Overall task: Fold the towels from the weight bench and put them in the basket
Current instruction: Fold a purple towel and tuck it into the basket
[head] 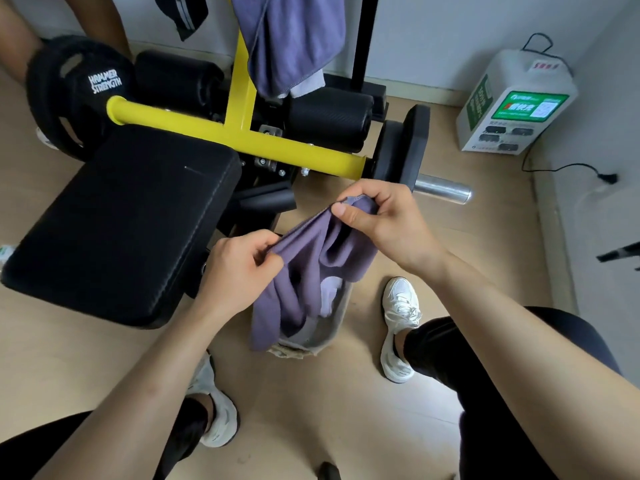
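Soft, even light falls on a pale wood floor [311, 410] and plain grey-white walls [433, 36] that meet in a corner. A weight bench [121, 220] with a black pad and a yellow frame [242, 136] stands at left, with black weight plates [401, 147] at either side. In the corner sits a white box [516, 102] with a green label. A black cable [554, 167] runs from the box to a plug [607, 177] near the right wall.

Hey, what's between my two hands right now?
In the head view, the top edge of the purple towel runs between your left hand and right hand; both pinch it, and the rest hangs down over the basket.
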Tool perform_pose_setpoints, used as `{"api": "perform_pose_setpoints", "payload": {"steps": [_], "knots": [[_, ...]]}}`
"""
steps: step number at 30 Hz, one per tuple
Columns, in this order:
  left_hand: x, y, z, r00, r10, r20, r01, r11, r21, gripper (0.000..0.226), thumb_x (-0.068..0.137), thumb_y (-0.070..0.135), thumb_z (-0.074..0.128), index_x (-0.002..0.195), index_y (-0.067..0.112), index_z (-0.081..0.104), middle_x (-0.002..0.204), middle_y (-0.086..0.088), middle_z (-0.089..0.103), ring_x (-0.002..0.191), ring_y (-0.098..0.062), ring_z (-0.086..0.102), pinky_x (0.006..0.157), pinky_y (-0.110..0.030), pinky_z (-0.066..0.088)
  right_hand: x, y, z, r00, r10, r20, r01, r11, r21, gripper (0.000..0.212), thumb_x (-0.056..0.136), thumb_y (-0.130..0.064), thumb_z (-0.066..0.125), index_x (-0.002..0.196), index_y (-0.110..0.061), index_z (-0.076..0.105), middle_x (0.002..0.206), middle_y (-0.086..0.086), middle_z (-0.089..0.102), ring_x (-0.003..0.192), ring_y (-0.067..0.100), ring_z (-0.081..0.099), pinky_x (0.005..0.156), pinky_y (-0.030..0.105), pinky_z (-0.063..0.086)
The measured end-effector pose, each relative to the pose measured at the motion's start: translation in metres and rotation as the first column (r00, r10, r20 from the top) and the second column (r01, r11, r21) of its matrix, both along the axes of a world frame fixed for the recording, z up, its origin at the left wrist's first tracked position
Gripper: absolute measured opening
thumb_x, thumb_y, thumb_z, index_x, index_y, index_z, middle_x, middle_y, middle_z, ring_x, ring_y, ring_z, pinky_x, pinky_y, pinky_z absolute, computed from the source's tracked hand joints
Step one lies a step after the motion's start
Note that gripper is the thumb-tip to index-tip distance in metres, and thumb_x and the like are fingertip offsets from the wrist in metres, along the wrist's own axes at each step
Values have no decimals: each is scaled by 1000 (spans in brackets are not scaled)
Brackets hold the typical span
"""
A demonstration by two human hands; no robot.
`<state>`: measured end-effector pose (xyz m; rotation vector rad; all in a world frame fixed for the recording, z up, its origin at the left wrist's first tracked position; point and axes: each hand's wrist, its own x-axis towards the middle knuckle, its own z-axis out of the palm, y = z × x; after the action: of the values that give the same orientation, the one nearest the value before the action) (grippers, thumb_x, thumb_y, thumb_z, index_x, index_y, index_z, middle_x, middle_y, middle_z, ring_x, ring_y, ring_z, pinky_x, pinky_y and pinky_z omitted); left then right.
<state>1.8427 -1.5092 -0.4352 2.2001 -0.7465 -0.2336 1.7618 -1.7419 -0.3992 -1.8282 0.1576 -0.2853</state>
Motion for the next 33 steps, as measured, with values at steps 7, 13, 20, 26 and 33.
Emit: {"api": "perform_pose_setpoints", "payload": {"steps": [7, 13, 20, 26, 33], "knots": [[3, 3, -14, 990, 56, -129, -54, 998, 20, 9, 89, 7, 66, 92, 11, 73, 67, -4, 69, 68, -31, 64, 67, -40, 54, 0, -34, 5, 923, -384, 28, 377, 917, 129, 10, 91, -7, 71, 83, -12, 68, 71, -12, 66, 69, 3, 58, 72, 18, 48], [3, 4, -20, 946, 90, -310, -120, 989, -80, 12, 97, 13, 66, 103, 15, 76, 91, 4, 79, 89, -11, 74, 78, -29, 58, 2, -50, -2, 785, -619, -16, 617, 780, 107, 13, 91, -10, 69, 80, -15, 66, 71, -8, 63, 63, -2, 55, 68, 14, 48], [-8, -11, 3, 942, 91, -323, -177, 952, -250, 15, 100, 14, 62, 94, 13, 75, 87, 3, 76, 83, -6, 68, 74, -23, 53, 3, -40, -21, 895, -407, -181, 378, 910, -171, 16, 86, -9, 73, 103, -7, 72, 82, -9, 66, 68, -11, 57, 71, 5, 42], [-13, -17, 8, 963, -113, -246, 57, 973, -224, 17, 98, 7, 65, 98, 21, 76, 91, 14, 77, 84, 1, 67, 79, -16, 51, -1, 8, -23, 941, 264, -211, -278, 960, -40, 23, 89, -4, 73, 112, -3, 71, 108, 11, 73, 95, 5, 64, 90, 21, 50], [-3, 0, 10, 955, -86, -282, 33, 982, -187, 20, 92, 7, 72, 85, 25, 75, 72, 16, 73, 68, 2, 65, 67, -13, 49, 6, 13, -23, 946, 237, -220, -254, 965, -56, 12, 92, -10, 71, 88, 2, 70, 86, 13, 70, 77, 14, 60, 75, 31, 49]]}}
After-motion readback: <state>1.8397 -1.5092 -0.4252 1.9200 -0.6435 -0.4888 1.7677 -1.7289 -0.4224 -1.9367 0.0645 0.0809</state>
